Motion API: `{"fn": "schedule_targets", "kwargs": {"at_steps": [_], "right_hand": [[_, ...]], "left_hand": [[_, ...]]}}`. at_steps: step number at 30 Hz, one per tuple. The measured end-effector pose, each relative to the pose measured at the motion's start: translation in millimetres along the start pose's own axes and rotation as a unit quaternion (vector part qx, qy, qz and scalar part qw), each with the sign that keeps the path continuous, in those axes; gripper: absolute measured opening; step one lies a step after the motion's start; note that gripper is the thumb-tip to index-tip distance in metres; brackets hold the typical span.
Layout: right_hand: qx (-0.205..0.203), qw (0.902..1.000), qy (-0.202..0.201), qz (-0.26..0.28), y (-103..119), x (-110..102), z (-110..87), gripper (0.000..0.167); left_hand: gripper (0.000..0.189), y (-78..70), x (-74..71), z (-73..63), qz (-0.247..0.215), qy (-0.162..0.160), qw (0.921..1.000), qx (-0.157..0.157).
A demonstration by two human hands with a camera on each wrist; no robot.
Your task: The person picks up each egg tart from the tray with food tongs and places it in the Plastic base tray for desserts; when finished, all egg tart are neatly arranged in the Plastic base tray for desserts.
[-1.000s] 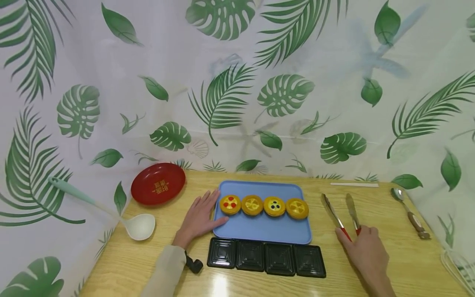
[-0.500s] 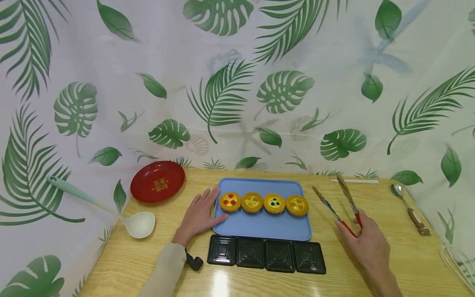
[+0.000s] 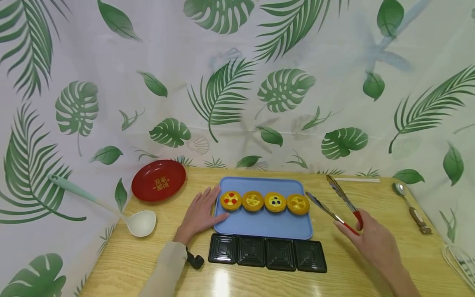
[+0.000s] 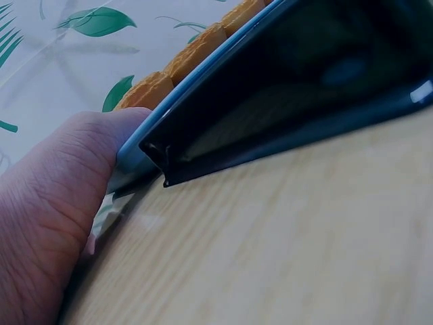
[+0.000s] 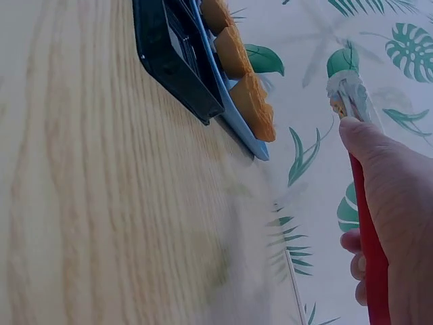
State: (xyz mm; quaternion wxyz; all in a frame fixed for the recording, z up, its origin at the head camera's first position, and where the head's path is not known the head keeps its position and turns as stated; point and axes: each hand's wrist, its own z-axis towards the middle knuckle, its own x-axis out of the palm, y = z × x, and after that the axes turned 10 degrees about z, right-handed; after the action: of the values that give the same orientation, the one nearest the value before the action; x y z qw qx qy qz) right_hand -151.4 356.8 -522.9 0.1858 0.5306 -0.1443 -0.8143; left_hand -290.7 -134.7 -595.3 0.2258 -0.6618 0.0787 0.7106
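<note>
My left hand (image 3: pixel 197 213) lies at the left edge of the blue tray (image 3: pixel 259 230), fingers straight and the thumb over its rim. A row of egg tarts sits on the tray: one with red dots (image 3: pixel 231 201), one with dark dots (image 3: pixel 275 202), and plain ones, such as the rightmost tart (image 3: pixel 298 204). My right hand (image 3: pixel 378 243) grips red-handled metal tongs (image 3: pixel 345 198) to the right of the tray, their arms spread apart and tips pointing up-left, near the tray's right edge. In the right wrist view, the thumb presses along the tongs' red handle (image 5: pixel 371 250).
Black square dishes (image 3: pixel 267 252) stand in a row before the tray. A red oval plate (image 3: pixel 158 180) and a ladle (image 3: pixel 141 223) lie at the left. A chopstick (image 3: pixel 358 180) and a brown-handled spoon (image 3: pixel 412 208) lie at the right. A patterned curtain hangs behind.
The tongs have lifted and moved left toward the tray with my right hand, and their arms have spread wider. The left hand stays at the tray's edge.
</note>
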Motion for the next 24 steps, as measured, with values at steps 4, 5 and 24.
{"fn": "schedule_targets", "kwargs": {"at_steps": [4,5,24], "right_hand": [[-0.019,0.9993,0.028,-0.018,2,-3,2.6,0.055],[-0.021,0.9988,0.038,-0.022,2,-3,3.2,0.056],[0.02,0.9797,0.195,-0.044,5,19,12.4,0.074]], "left_hand": [[0.105,0.3,0.2,0.1,-0.003,0.005,1.0,-0.004],[0.105,0.3,0.2,0.1,-0.004,0.005,1.0,-0.004],[0.103,-0.4,-0.9,-0.6,0.012,0.001,0.9999,0.009]]}}
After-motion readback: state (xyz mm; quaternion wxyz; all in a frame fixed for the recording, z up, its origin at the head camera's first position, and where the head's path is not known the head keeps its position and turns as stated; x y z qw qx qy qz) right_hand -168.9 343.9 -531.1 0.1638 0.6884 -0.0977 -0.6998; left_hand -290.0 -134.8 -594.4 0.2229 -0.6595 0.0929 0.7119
